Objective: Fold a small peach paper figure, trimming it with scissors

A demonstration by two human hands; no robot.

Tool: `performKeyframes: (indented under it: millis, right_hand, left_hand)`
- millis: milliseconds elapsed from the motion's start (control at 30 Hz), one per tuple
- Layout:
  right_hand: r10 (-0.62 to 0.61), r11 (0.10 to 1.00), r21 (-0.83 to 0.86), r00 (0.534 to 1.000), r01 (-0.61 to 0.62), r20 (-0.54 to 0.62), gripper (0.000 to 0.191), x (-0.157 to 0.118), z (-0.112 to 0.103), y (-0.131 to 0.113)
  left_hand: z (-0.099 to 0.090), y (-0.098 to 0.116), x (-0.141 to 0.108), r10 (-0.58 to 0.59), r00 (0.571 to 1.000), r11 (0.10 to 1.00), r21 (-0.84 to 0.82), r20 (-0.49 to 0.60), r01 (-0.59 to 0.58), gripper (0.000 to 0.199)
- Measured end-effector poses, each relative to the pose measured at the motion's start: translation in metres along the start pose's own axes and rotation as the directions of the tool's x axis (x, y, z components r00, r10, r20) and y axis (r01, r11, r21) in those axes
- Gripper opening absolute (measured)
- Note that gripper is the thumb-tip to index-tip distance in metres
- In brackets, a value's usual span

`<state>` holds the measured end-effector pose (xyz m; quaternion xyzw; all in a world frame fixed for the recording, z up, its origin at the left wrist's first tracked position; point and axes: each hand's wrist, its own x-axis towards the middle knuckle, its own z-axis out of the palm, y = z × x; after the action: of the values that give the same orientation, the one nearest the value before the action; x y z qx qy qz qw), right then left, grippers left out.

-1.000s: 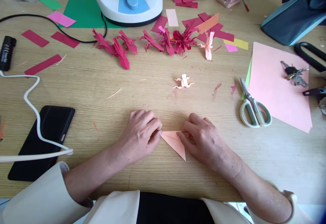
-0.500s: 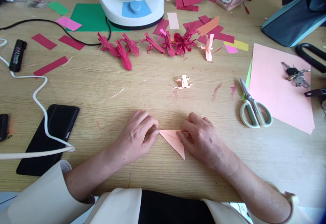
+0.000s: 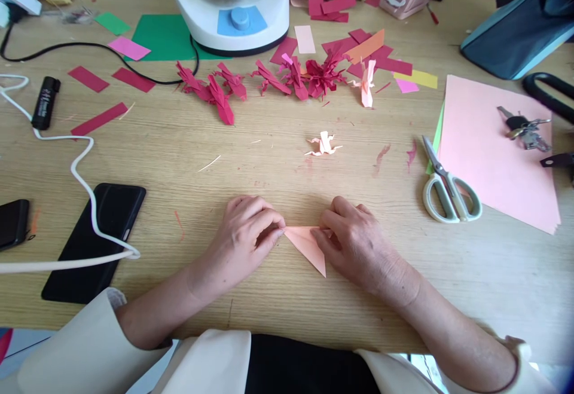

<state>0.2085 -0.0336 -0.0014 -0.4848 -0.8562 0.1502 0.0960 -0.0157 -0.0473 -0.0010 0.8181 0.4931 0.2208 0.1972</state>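
A small folded triangle of light pink paper (image 3: 308, 244) lies between my hands near the table's front, its point towards me. My left hand (image 3: 251, 232) pinches its left corner between thumb and fingertips. On the right part of the same paper, my right hand (image 3: 354, 241) is closed, its thumb pressed on the top; the curled fingers hide that end. Beyond them sits a small pale pink folded paper figure with thin legs (image 3: 324, 143). Several crimson folded figures (image 3: 219, 100) and an upright pale pink one (image 3: 368, 83) form a row farther back.
Scissors (image 3: 449, 188) and pink sheets (image 3: 493, 143) with keys (image 3: 524, 129) are at the right. On the left lie a black phone (image 3: 85, 268), a white cable (image 3: 93, 202) and a black marker (image 3: 45, 103). A white appliance (image 3: 242, 35) stands at the back among paper scraps.
My left hand has shifted slightly right along with the paper's left corner. The view has turned a little, showing more at the left edge. Both hands keep their hold.
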Motion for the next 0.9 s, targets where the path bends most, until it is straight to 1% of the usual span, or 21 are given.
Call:
performKeyframes:
  millis: [167, 300, 600, 900]
  right_hand:
    - [-0.006, 1.000, 0.014, 1.000, 0.006, 0.004, 0.023, 0.0000, -0.0012, 0.0002]
    - [-0.003, 0.999, 0.035, 1.000, 0.002, 0.015, 0.023, 0.0002, -0.0031, 0.0011]
    - [0.011, 0.999, 0.039, 1.000, -0.011, 0.019, 0.024, 0.0010, -0.0033, 0.0004]
    - [0.016, 1.000, 0.019, 1.000, -0.016, 0.010, 0.024, 0.0015, -0.0020, -0.0001]
  left_hand:
    - [-0.0029, 0.0013, 0.0047, -0.088, 0.994, 0.996, -0.023, 0.072, 0.090, 0.010]
    - [-0.0040, 0.0003, 0.0049, -0.095, 0.990, 0.995, -0.014, 0.107, 0.097, 0.010]
    - [-0.0009, 0.0014, 0.0009, -0.073, 0.995, 0.997, -0.015, 0.061, 0.074, 0.011]
    - [0.0026, 0.0077, 0.0035, -0.092, 0.995, 0.995, 0.049, 0.039, 0.090, 0.013]
